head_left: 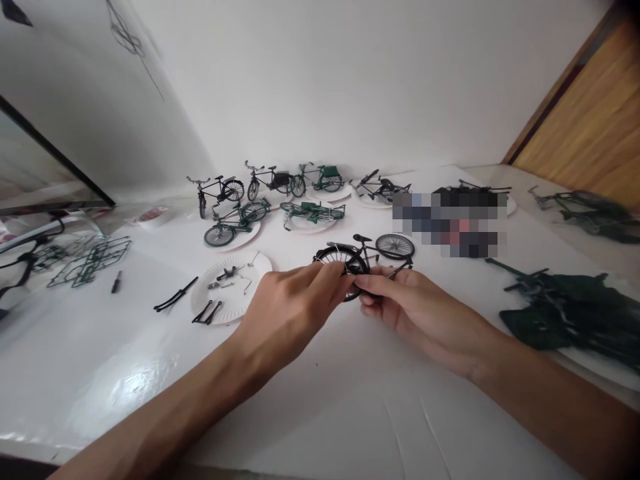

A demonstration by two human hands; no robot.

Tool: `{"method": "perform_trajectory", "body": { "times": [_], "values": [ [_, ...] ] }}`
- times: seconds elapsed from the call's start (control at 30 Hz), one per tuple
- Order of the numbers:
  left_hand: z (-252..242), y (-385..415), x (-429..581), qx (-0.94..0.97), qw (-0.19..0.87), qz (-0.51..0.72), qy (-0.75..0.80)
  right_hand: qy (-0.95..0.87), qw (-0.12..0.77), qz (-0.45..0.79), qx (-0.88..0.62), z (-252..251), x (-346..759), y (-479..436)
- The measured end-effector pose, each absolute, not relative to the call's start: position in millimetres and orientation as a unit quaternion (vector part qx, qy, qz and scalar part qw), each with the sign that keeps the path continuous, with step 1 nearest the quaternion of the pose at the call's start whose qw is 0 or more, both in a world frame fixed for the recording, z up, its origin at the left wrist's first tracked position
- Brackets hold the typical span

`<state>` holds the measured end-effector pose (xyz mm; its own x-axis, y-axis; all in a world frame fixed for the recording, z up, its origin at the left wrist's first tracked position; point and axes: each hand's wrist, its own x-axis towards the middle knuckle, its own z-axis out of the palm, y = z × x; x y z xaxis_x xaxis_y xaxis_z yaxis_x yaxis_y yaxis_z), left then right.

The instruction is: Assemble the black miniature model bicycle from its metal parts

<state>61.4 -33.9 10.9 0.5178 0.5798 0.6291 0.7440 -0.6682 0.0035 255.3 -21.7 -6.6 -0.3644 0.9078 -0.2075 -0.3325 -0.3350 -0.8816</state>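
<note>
Between my two hands is a black model bicycle frame (367, 252) with its spoked rear wheel and a small saddle on top. My left hand (295, 300) pinches at the rear wheel's hub, where the fingers cover whatever part they grip. My right hand (410, 303) is closed round the frame's lower side, thumb against the wheel area. Just behind the frame a loose spoked wheel (395, 246) lies on the table. To the left, a white paper plate (265, 267) carries small metal parts, with black forked pieces (207, 312) at its front edge.
Several finished-looking model bicycles (270, 181) stand or lie along the back, some on paper plates. Green frames (90, 260) and a small screwdriver (117, 282) lie at left. A black strip part (176, 295) is beside the plate. Dark green model parts (565, 313) sit at right.
</note>
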Motion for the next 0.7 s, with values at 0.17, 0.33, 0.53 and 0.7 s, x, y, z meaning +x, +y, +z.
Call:
{"method": "perform_trajectory", "body": {
  "times": [0.17,0.33,0.53,0.7],
  "values": [
    [22,-38,60,-0.854,0.077,-0.328,-0.396,-0.391,0.43,0.723,-0.373,-4,256,-21],
    [34,-39,50,-0.861,-0.005,-0.293,-0.416,-0.382,0.431,0.72,-0.386,-5,255,-21],
    [34,-35,39,-0.841,-0.045,-0.33,-0.427,-0.398,0.425,0.705,-0.406,-7,256,-21],
    [42,-35,38,-0.837,-0.006,-0.391,-0.382,-0.394,0.42,0.703,-0.417,-6,256,-21]
  ]
}}
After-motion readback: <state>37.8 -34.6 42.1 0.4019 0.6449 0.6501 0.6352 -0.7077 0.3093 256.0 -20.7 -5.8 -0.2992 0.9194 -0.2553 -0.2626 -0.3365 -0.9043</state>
